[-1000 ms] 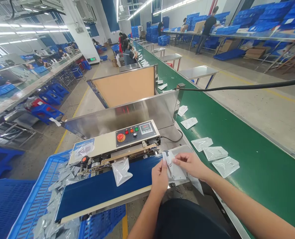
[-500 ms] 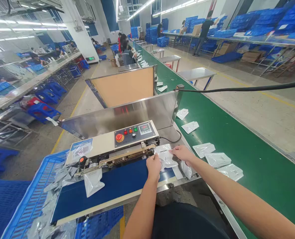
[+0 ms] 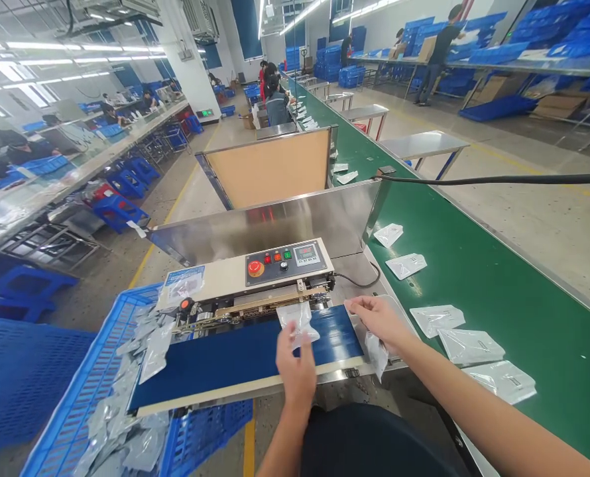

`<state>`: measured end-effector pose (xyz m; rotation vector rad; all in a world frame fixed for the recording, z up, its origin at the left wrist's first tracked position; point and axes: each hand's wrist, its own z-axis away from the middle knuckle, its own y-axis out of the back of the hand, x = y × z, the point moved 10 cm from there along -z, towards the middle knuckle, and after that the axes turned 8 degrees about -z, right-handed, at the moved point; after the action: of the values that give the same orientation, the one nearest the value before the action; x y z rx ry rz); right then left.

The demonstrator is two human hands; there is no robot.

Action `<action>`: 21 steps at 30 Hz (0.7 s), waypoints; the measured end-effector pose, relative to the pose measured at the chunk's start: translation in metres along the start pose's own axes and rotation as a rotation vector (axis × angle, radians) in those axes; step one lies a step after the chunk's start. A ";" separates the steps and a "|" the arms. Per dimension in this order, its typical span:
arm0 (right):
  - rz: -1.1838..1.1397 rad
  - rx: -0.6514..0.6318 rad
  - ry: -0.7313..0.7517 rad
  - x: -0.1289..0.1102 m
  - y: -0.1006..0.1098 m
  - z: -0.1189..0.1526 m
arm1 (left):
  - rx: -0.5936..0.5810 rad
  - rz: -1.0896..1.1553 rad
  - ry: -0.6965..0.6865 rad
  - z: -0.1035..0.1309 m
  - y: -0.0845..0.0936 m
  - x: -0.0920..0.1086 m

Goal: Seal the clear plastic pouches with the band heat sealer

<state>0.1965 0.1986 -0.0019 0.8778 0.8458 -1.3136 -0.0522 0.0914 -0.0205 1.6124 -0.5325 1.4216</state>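
My left hand (image 3: 295, 368) is at the blue belt (image 3: 215, 358) of the band sealer (image 3: 240, 275), its thumb and fingers apart. Right behind those fingers, a white plastic pouch (image 3: 297, 317) has its top edge in the sealer's guide; whether the fingertips touch it I cannot tell. To the right, my right hand (image 3: 382, 323) is closed, thumb and forefinger together. Another white pouch (image 3: 376, 356) hangs beneath its curled fingers, which partly hide it. At the belt's left end, a further pouch (image 3: 156, 351) leans over the edge.
A blue crate (image 3: 76, 391) full of pouches stands left of and below the sealer. On my right runs a green conveyor (image 3: 474, 278) with several pouches (image 3: 471, 346) lying on it. A steel panel (image 3: 275, 225) rises behind the sealer, and a black cable (image 3: 498, 179) crosses above the conveyor.
The pouch both hands held has gone leftward into the sealer. My left hand has let go and opened; my right hand has released that pouch's edge. The left-end pouch has travelled to the belt's edge.
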 end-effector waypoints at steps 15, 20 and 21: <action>-0.025 -0.119 0.195 0.008 0.013 0.039 | -0.426 0.126 -0.041 0.021 -0.079 0.051; 0.101 0.085 0.179 0.040 0.050 0.012 | -0.364 -0.004 0.034 0.003 -0.103 0.028; 0.093 0.129 0.138 0.046 0.057 0.003 | -0.369 0.032 0.133 -0.002 -0.113 0.016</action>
<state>0.2571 0.1792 -0.0384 1.1073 0.8239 -1.2473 0.0403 0.1541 -0.0434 1.2131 -0.6993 1.3507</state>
